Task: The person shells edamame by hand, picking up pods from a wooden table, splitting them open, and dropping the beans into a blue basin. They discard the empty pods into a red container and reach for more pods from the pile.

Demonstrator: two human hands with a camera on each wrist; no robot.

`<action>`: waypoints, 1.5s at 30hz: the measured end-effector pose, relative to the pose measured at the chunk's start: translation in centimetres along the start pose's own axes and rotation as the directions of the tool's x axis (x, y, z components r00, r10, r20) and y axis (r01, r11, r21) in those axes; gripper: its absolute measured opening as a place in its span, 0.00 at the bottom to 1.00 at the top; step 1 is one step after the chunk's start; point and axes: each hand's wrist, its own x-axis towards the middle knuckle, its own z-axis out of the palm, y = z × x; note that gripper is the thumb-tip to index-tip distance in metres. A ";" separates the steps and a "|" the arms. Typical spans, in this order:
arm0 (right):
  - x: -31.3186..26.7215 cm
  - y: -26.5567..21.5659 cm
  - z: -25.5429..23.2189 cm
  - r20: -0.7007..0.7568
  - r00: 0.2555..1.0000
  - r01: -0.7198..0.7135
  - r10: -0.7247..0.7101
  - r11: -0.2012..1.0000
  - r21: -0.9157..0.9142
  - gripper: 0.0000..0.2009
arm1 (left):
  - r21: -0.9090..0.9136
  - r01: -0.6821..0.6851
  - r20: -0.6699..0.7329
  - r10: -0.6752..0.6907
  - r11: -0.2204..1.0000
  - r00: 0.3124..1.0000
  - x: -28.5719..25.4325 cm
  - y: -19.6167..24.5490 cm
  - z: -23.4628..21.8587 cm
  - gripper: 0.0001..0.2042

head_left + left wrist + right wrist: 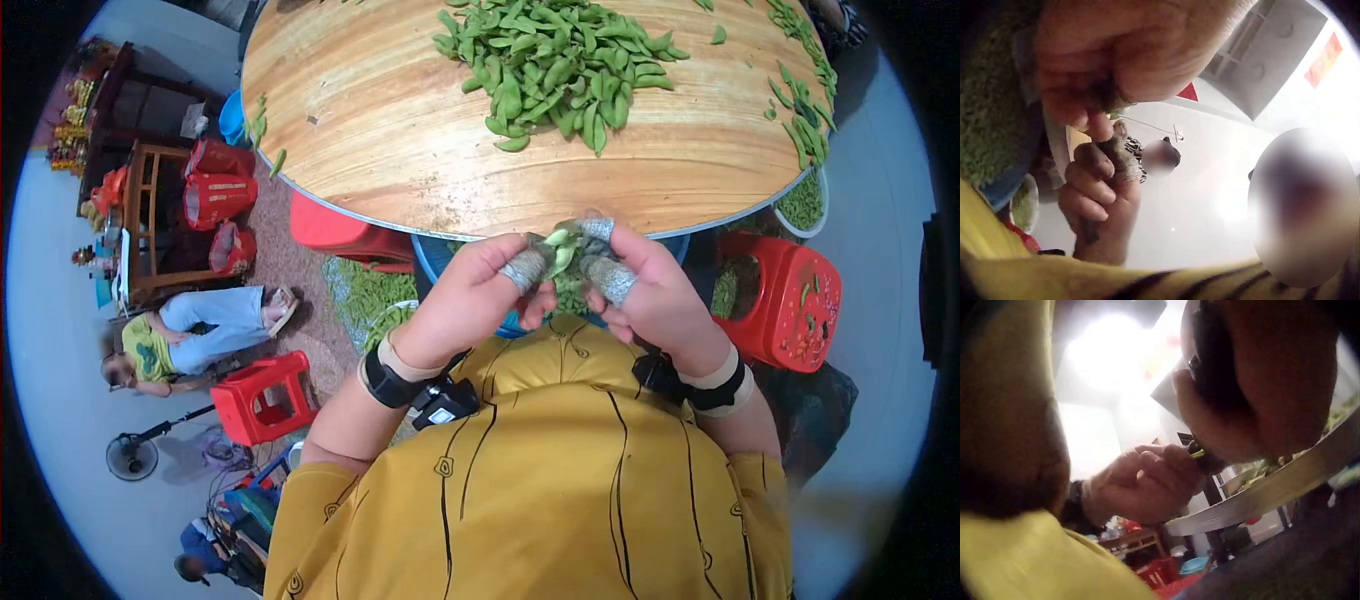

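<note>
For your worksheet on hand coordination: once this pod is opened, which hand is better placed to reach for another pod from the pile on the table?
Probably the right hand. Both hands pinch one green pod at the table edge, the left hand as well, but the pod pile lies slightly to the right side.

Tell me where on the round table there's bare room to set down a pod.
The widest bare wood is the near strip of the table, between the pod pile and the edge by the hands, plus the left side up to a few stray pods. The far middle under the pile and the right rim with its pod row are crowded.
</note>
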 end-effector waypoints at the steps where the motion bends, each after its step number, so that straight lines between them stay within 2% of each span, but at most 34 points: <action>1: -0.1 0.0 0.2 -0.085 0.993 0.071 -0.085 0.985 -0.157 0.15 | 0.000 0.002 0.001 -0.002 1.000 1.000 0.1 -0.2 0.2 0.08; 2: 0.0 0.5 0.1 -0.086 0.993 0.071 -0.085 0.985 -0.157 0.15 | 0.070 -0.068 -0.018 0.070 0.995 0.997 0.2 -0.6 0.4 0.08; 3: 0.1 1.6 -0.1 -0.123 0.935 0.231 -0.334 0.833 -0.503 0.15 | 0.141 -0.137 -0.034 0.143 0.981 0.989 0.2 -0.7 0.7 0.10; 4: 0.3 2.2 -0.3 -0.063 0.826 0.306 -0.560 0.541 -0.783 0.16 | 0.155 -0.108 -0.025 0.114 0.982 0.993 0.2 -0.5 0.9 0.15; 5: 0.4 2.4 -0.5 -0.063 0.827 0.306 -0.559 0.541 -0.784 0.16 | 0.154 -0.108 -0.025 0.114 0.982 0.993 0.1 -0.1 1.4 0.15; 7: 0.7 2.5 -0.7 0.006 0.830 0.298 -0.558 0.434 -0.850 0.17 | 0.431 -0.140 -0.001 0.156 0.892 0.988 -0.2 0.3 2.1 0.14; 8: 0.7 2.6 -0.7 0.009 0.831 0.299 -0.556 0.433 -0.850 0.17 | 0.522 -0.143 0.035 0.147 0.841 0.989 -0.2 0.3 1.9 0.12; 9: 0.8 2.7 -0.6 0.035 0.816 0.296 -0.577 0.364 -0.883 0.17 | 0.521 -0.142 0.032 0.146 0.842 0.989 -0.2 -0.1 1.7 0.12; 10: 0.8 2.8 -0.6 0.061 0.800 0.289 -0.597 0.294 -0.911 0.16 | 0.427 -0.103 0.044 0.093 0.899 0.995 -0.2 -0.6 1.5 0.11; 11: 0.8 2.9 -0.8 0.060 0.800 0.288 -0.596 0.295 -0.911 0.16 | 0.329 -0.060 0.064 0.041 0.943 0.997 -0.1 -0.9 1.3 0.11; 12: 0.6 3.1 -1.2 0.074 0.809 0.297 -0.584 0.297 -0.908 0.15 | 0.327 -0.058 0.066 0.039 0.943 0.997 -0.3 -0.9 1.1 0.11; 14: 0.4 3.0 -1.5 0.095 0.819 0.311 -0.567 0.298 -0.903 0.14 | 0.078 0.058 0.012 -0.059 0.995 0.998 -0.8 -0.6 0.6 0.11; 15: 0.1 2.8 -1.4 0.111 0.828 0.302 -0.549 0.272 -0.914 0.14 | 0.075 0.058 0.006 -0.058 0.996 0.998 -0.8 -0.7 0.5 0.11; 17: 0.0 2.7 -1.0 0.129 0.839 0.297 -0.528 0.245 -0.923 0.13 | 0.203 0.011 -0.036 -0.003 0.979 0.999 -0.8 -0.8 0.3 0.11; 19: 0.2 2.7 -0.2 0.081 0.773 0.333 -0.630 0.294 -0.896 0.13 | 0.188 -0.020 -0.030 0.026 0.982 0.999 -0.6 -1.3 0.8 0.09; 21: 0.6 2.6 -0.4 0.126 0.783 0.353 -0.610 0.268 -0.896 0.14 | 0.520 -0.111 0.013 0.123 0.847 0.992 -0.5 -1.1 1.4 0.07; 22: 0.8 2.6 -0.5 0.173 0.791 0.375 -0.587 0.242 -0.895 0.14 | 0.676 -0.198 0.034 0.239 0.709 0.970 -0.2 -1.6 1.2 0.05; 23: 0.9 2.7 -0.5 0.183 0.789 0.381 -0.587 0.233 -0.895 0.14 | 0.675 -0.203 0.029 0.249 0.709 0.968 -0.1 -1.8 1.2 0.05; 25: 0.9 3.2 -0.3 0.196 0.782 0.329 -0.592 0.125 -0.936 0.15 | 0.759 -0.322 0.108 0.379 0.566 0.919 -0.1 -1.8 1.1 0.04; 26: 0.8 2.7 -0.1 0.204 0.775 0.340 -0.599 0.122 -0.932 0.14 | 0.745 -0.301 0.111 0.334 0.595 0.936 -0.3 -1.6 1.2 0.06; 30: 1.0 2.3 -0.2 0.207 0.802 0.332 -0.561 0.129 -0.935 0.12 | 0.737 -0.320 0.141 0.327 0.596 0.934 -0.9 -1.8 -0.2 0.06; 32: 0.7 1.5 -0.2 0.345 0.847 0.443 -0.406 0.178 -0.879 0.09 | 0.763 -0.327 0.188 0.292 0.558 0.938 -2.5 -2.2 -2.3 0.08; 33: 0.8 1.1 -0.2 0.349 0.847 0.444 -0.400 0.173 -0.879 0.09 | 0.868 -0.244 0.178 0.186 0.432 0.966 -3.6 -2.1 -3.6 0.10; 34: 0.9 0.6 -0.1 0.371 0.856 0.447 -0.360 0.155 -0.881 0.09 | 0.938 -0.096 0.078 0.067 0.332 0.995 -4.7 -2.9 -5.0 0.11; 35: 1.2 0.0 0.0 0.391 0.863 0.451 -0.320 0.137 -0.882 0.08 | 0.979 0.017 -0.019 0.007 0.205 1.000 -5.6 -3.9 -6.2 0.12; 36: 1.7 -0.9 0.5 0.338 0.893 0.386 -0.298 0.117 -0.915 0.07 | 0.989 0.072 -0.069 -0.025 0.130 0.997 -6.4 -3.8 -6.8 0.12; 37: 2.7 -1.4 0.8 0.343 0.892 0.389 -0.294 0.114 -0.914 0.07 | 0.991 0.124 -0.122 -0.054 0.054 0.991 -6.9 -3.6 -7.0 0.11; 38: 3.8 -2.1 1.0 0.283 0.896 0.341 -0.343 0.119 -0.933 0.07 | 0.990 0.126 -0.124 -0.050 0.058 0.991 -7.0 -3.4 -7.0 0.11; 39: 4.9 -2.6 1.2 0.220 0.893 0.290 -0.392 0.127 -0.949 0.06 | 0.984 0.078 -0.087 0.048 0.161 0.995 -6.9 -3.0 -6.9 0.10; 40: 6.2 -3.0 1.3 0.223 0.893 0.289 -0.390 0.119 -0.950 0.06 | 0.966 0.018 -0.059 0.150 0.257 0.987 -6.8 -2.6 -6.8 0.10; 41: 7.6 -3.1 1.2 0.248 0.841 0.313 -0.480 0.060 -0.948 0.07 | 0.965 0.014 -0.058 0.160 0.261 0.985 -6.4 -2.2 -6.5 0.10; 42: 8.4 -3.0 1.2 0.276 0.780 0.333 -0.562 -0.002 -0.943 0.07 | 0.935 -0.054 -0.051 0.284 0.350 0.957 -5.9 -1.7 -6.2 0.09; 43: 8.8 -3.0 1.2 0.282 0.779 0.332 -0.560 -0.012 -0.943 0.07 | 0.895 -0.132 -0.057 0.404 0.425 0.913 -5.5 -1.3 -5.8 0.09; 45: 9.3 -2.9 1.2 0.180 0.840 0.193 -0.512 -0.029 -0.981 0.08 | 0.894 -0.144 -0.061 0.434 0.425 0.899 -4.6 -0.5 -5.4 0.08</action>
